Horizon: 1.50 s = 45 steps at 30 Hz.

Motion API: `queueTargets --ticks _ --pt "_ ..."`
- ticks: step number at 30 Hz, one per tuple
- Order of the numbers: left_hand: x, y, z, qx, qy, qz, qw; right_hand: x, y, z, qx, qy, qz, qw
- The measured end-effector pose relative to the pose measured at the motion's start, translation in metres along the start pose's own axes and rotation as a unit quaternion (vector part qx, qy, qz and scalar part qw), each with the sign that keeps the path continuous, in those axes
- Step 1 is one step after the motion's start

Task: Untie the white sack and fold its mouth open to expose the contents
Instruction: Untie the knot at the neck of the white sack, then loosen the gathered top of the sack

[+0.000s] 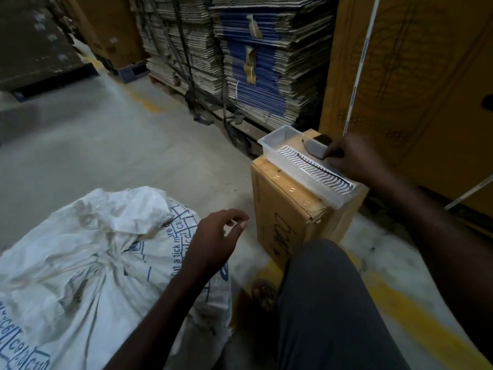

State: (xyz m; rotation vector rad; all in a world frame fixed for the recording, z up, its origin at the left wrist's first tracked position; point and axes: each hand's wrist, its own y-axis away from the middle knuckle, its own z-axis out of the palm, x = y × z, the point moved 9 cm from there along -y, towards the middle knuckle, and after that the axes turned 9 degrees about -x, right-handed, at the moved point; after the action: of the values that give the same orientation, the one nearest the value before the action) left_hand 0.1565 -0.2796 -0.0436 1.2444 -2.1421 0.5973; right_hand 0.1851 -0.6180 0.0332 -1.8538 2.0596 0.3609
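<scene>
Pinching a small grey block, the right hand holds it at the far edge of a clear plastic tray, which rests on a cardboard box. A black cord trails from the block across the tray's ribbed floor. Left of that grip and nearer the person, the left hand hovers with fingers loosely curled, holding nothing. Just beneath and left of it lies the white sack, its neck bunched tight and closed, on the concrete floor.
</scene>
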Motion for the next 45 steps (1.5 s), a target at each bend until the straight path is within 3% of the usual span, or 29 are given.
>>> queueTargets --ticks 13,24,31,39,45 --pt "0.011 -0.006 0.000 -0.006 -0.042 0.007 0.999 0.005 -0.008 0.042 -0.032 0.011 0.022 0.999" --pt "0.023 0.005 -0.018 0.011 -0.028 0.027 0.999 -0.042 0.015 0.017 0.042 0.010 0.015 0.999" --pt "0.019 0.047 -0.068 0.068 -0.026 0.025 0.997 -0.157 0.063 -0.004 0.087 -0.041 -0.076 0.992" --pt "-0.018 0.151 -0.173 0.208 -0.024 -0.042 0.977 -0.315 0.085 0.077 -0.021 -0.165 -0.200 0.965" --pt "-0.070 0.231 -0.240 0.346 0.006 -0.103 0.932 -0.406 0.099 0.138 -0.069 -0.206 -0.298 0.930"
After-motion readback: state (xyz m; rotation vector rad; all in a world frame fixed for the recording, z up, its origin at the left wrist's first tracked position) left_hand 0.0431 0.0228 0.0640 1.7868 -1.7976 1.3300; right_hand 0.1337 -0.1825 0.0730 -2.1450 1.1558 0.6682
